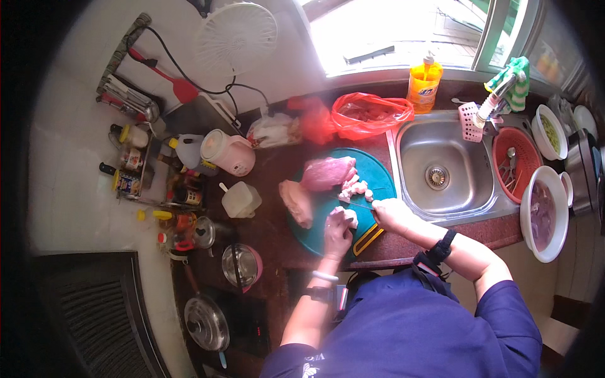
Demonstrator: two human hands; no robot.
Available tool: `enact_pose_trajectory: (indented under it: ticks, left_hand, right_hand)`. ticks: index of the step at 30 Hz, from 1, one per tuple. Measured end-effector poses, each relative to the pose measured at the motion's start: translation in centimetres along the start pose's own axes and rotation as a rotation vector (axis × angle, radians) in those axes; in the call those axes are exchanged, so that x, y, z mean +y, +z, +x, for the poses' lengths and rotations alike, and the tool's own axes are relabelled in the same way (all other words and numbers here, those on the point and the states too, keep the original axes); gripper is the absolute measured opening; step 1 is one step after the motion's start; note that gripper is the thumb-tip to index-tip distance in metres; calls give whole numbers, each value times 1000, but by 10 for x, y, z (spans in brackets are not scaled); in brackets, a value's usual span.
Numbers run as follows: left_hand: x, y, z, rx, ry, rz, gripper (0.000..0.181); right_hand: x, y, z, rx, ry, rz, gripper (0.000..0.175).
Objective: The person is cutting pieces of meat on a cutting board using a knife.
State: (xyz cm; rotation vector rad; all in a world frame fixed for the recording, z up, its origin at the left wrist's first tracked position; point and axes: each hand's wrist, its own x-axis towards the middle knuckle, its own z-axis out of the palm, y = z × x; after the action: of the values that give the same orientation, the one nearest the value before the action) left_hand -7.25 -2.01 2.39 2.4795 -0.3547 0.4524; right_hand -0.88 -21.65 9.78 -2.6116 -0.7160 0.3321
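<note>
A round teal cutting board (378, 175) with a yellow-edged handle slot lies on the counter before me. My right hand (391, 213) grips a knife (355, 205), its blade pointing left across the board. Just left of the blade, my left hand (338, 231) holds a piece of pale raw meat (350, 218) against the board. Small cut meat chunks (353, 189) are heaped beyond the knife. Farther back rests a large pink slab of raw meat (327, 173). A paler slab (297, 203) lies at the board's left edge. The knife's handle is hidden inside my right hand.
Right of the board is a steel sink (444, 160); beyond it stand a red colander (517, 156) and a white bowl of meat in liquid (543, 215). Behind the board sits an open red plastic bag (368, 115). A pink kettle (228, 152) and a lidded pan (206, 322) are leftward.
</note>
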Motion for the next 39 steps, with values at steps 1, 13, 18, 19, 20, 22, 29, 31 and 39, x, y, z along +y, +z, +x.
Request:
enact_pose_trajectory:
  ticks: [1, 13, 18, 19, 20, 22, 29, 31, 39]
  left_hand:
    - [5, -2, -4, 31, -14, 31, 28]
    - [-10, 17, -11, 84, -89, 45, 18]
    - [-18, 27, -15, 35, -125, -7, 27]
    - [-20, 29, -16, 17, -149, -27, 31]
    - [-22, 32, -17, -4, -171, -49, 34]
    - [-27, 38, -21, -26, -218, -26, 40]
    - [-47, 50, -26, -63, -95, 85, 42]
    - [-48, 50, -25, -96, -165, -14, 38]
    - [-36, 42, -15, -169, -172, 57, 30]
  right_hand:
    - [-1, -1, -4, 11, -29, 9, 17]
    - [-3, 20, -25, 44, -191, 54, 11]
    - [-5, 27, -22, -31, -168, 79, 12]
    - [-8, 28, -21, -49, -153, 83, 13]
    - [-10, 27, -19, -69, -140, 86, 14]
    - [-16, 28, -15, -114, -96, 72, 15]
    - [-30, 28, 4, -169, -40, 48, 20]
    - [-35, 30, 12, -173, -48, 47, 22]
    - [-32, 32, 16, -39, -110, 154, 23]
